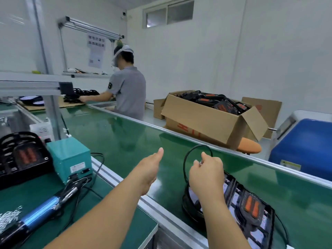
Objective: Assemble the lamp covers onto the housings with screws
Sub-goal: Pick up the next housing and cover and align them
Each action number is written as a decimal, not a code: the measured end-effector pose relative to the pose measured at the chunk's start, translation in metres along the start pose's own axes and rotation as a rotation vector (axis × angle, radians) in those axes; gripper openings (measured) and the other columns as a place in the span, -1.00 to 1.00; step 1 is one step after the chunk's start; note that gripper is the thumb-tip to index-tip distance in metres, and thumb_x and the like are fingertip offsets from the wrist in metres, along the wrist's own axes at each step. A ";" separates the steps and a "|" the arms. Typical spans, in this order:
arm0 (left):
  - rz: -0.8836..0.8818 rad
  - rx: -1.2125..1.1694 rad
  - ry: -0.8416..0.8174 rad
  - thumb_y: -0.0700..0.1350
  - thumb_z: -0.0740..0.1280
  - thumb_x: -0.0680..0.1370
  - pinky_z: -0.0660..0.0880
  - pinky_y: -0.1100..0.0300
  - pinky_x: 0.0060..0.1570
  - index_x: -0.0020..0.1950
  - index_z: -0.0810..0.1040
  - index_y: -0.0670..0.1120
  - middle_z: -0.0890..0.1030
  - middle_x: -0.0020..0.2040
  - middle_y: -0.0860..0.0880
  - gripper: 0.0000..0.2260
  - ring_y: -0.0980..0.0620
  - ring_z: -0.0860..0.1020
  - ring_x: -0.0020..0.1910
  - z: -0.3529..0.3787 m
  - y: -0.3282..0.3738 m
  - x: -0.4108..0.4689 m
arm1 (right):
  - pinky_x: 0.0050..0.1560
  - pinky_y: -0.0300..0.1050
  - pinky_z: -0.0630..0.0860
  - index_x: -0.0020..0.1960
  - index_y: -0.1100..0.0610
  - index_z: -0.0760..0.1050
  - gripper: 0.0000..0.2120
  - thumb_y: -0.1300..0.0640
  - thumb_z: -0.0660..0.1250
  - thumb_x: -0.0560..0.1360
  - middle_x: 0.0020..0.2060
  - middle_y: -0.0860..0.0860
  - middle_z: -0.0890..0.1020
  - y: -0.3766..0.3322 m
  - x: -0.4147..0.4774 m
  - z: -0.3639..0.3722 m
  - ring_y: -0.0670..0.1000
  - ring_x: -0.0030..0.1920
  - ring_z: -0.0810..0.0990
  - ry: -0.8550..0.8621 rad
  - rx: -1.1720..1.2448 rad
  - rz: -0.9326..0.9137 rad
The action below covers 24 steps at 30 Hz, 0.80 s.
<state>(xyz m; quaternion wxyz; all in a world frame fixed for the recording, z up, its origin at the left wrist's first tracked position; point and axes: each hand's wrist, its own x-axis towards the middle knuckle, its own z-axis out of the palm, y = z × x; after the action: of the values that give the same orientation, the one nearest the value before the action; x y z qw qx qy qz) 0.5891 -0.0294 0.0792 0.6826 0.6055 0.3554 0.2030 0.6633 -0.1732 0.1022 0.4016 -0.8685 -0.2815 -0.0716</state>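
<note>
Right hand point(206, 174): pinches black cable point(184, 163) loop, near right.
Left hand point(150, 168): open, holding nothing.
Risk: tugged cable could tip lamp point(251, 205).

The room is bright, washed in cool, even white light; the window point(168, 13) high up looks dull beside it. Shadows are soft and faint. The glossy green belt point(125, 133) mirrors the worker point(127, 90) standing at it and carries pale glare. Its straight rail point(224, 150) bows toward the edges; everything is slightly soft, the screws point(9, 218) at lower left smeared.
</note>
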 end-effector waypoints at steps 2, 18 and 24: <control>0.067 -0.054 0.061 0.22 0.24 0.60 0.31 0.05 0.43 0.56 0.26 0.00 0.28 0.56 0.02 -0.41 -0.01 0.29 0.51 -0.034 0.009 -0.015 | -0.01 -0.06 0.33 0.33 0.24 0.44 -0.70 0.21 0.14 0.64 -0.15 0.00 0.30 -0.034 -0.002 0.017 0.15 0.00 0.44 -0.063 0.040 -0.080; 0.167 -0.296 0.829 0.02 0.21 0.67 0.34 0.06 0.35 0.54 0.27 -0.08 0.38 0.50 -0.11 -0.54 -0.08 0.35 0.47 -0.315 -0.027 -0.229 | -0.38 -0.19 0.20 -0.02 0.15 0.42 -0.92 0.19 0.18 0.63 0.07 0.27 0.48 -0.289 -0.167 0.178 0.08 -0.27 0.34 -0.701 0.276 -0.635; 0.122 -0.340 1.036 -0.02 0.20 0.67 0.42 0.16 0.16 0.18 0.41 0.08 0.47 0.16 -0.02 -0.90 0.00 0.47 0.18 -0.372 -0.073 -0.282 | -0.08 -0.16 0.28 0.17 0.27 0.51 -0.75 0.16 0.13 0.66 0.13 0.20 0.57 -0.338 -0.242 0.222 0.19 0.23 0.52 -0.897 0.248 -0.734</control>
<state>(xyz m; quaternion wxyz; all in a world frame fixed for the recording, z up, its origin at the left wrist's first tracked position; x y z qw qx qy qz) 0.1189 0.0117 0.0706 0.4935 0.3270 0.5713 0.5686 0.2551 0.0616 0.0915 0.2907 -0.6065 -0.7120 0.2018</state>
